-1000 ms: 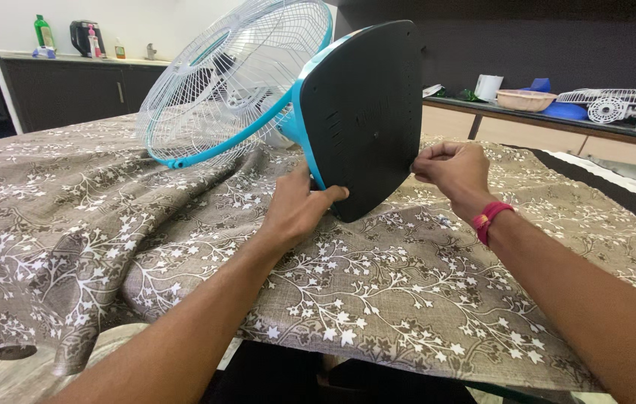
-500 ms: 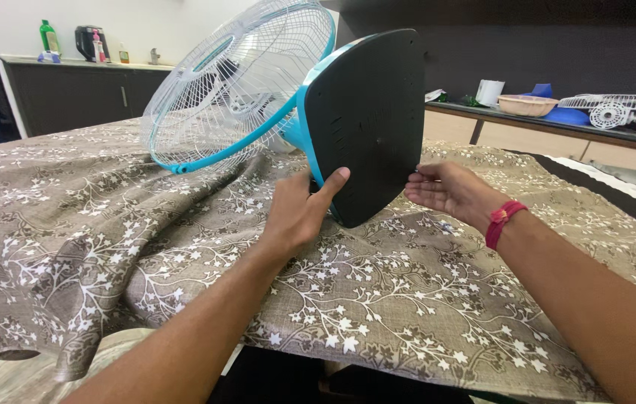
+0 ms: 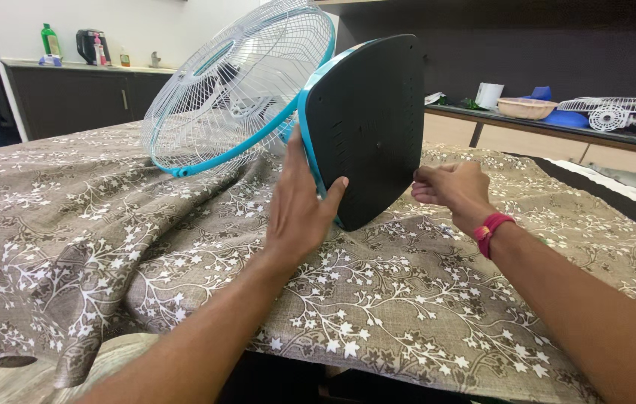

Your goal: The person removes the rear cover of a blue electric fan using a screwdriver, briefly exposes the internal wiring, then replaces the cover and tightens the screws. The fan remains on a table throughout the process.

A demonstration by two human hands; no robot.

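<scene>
The left hand (image 3: 299,206) lies flat against the fan base (image 3: 367,127), fingers stretched up along its blue-trimmed left edge and the thumb pressed on the dark underside near the lower corner; it braces the base with an open palm and does not close around it. The right hand (image 3: 453,188) sits at the base's right edge, its fingers curled in and pinched together at the rim. Whether they grip the edge itself or some small part there is hard to make out, since the fingertips are tucked out of sight. A red wristband (image 3: 491,227) circles the right wrist.

The base stands tilted on its lower edge on the table, underside facing the camera, between the two hands. Behind it the fan lies over on its side, and its white wire grille (image 3: 239,82) with a blue rim leans away to the left, the rim's low point touching the cloth.

A brown floral tablecloth (image 3: 108,247) covers the table, rumpled into folds on the left. Far back on the left, a dark cabinet (image 3: 78,101) carries a green bottle (image 3: 49,39) and a black kettle (image 3: 87,46). On the right a counter (image 3: 557,131) holds a white cup (image 3: 489,95), a tan bowl (image 3: 526,108) and another white fan grille (image 3: 610,112).
</scene>
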